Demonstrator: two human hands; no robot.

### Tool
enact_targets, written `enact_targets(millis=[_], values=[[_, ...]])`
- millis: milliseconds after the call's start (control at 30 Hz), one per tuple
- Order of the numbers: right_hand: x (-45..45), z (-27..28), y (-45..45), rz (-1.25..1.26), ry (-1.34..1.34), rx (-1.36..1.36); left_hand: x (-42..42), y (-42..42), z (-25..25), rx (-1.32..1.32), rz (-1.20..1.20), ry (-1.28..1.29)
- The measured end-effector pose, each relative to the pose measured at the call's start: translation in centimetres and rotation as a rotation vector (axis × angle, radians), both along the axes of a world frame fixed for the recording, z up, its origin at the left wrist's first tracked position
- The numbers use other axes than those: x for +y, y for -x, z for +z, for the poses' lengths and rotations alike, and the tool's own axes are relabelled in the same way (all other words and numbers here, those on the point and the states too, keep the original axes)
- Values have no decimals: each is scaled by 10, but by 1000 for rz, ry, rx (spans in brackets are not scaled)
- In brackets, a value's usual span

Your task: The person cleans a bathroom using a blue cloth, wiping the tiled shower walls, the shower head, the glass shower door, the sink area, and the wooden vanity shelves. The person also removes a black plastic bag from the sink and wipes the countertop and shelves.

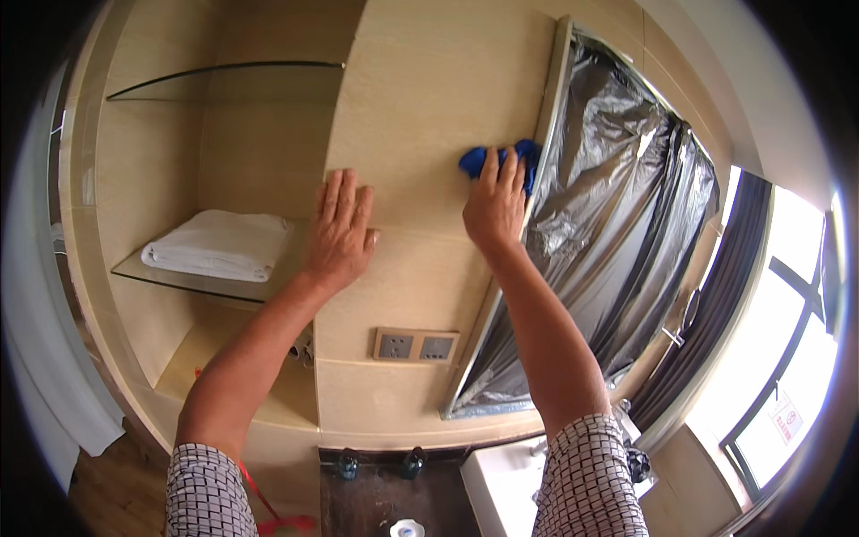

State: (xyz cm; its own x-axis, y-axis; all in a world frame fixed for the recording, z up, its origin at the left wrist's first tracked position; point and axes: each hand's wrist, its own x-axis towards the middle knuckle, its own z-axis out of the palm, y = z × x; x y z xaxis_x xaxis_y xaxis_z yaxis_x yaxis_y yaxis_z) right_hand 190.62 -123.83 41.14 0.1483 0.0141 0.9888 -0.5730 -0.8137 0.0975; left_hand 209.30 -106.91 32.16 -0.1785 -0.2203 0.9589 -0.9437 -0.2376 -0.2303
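Observation:
My right hand presses a bunched blue cloth against the beige tiled wall, right beside the left frame edge of a mirror-like panel covered in crinkled plastic sheeting. Part of the cloth is hidden under the fingers. Flat against the same wall, near the corner of the shelf niche, rests my left hand, holding nothing, its fingers pointing up and the thumb apart. Below and between my arms a double wall socket is set in the tiles.
Folded white towels lie on the lower glass shelf; another glass shelf is above. Below are a dark counter with two glasses, a small white dish and a white basin. A window with dark curtain is at right.

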Motion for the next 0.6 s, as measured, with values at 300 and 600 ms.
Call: enact_targets(millis=[300, 600], values=[[0, -104, 104, -315, 251, 661, 14, 11, -9, 75, 139, -121], [7, -246, 119, -35, 50, 871, 19, 14, -20, 89, 219, -169]])
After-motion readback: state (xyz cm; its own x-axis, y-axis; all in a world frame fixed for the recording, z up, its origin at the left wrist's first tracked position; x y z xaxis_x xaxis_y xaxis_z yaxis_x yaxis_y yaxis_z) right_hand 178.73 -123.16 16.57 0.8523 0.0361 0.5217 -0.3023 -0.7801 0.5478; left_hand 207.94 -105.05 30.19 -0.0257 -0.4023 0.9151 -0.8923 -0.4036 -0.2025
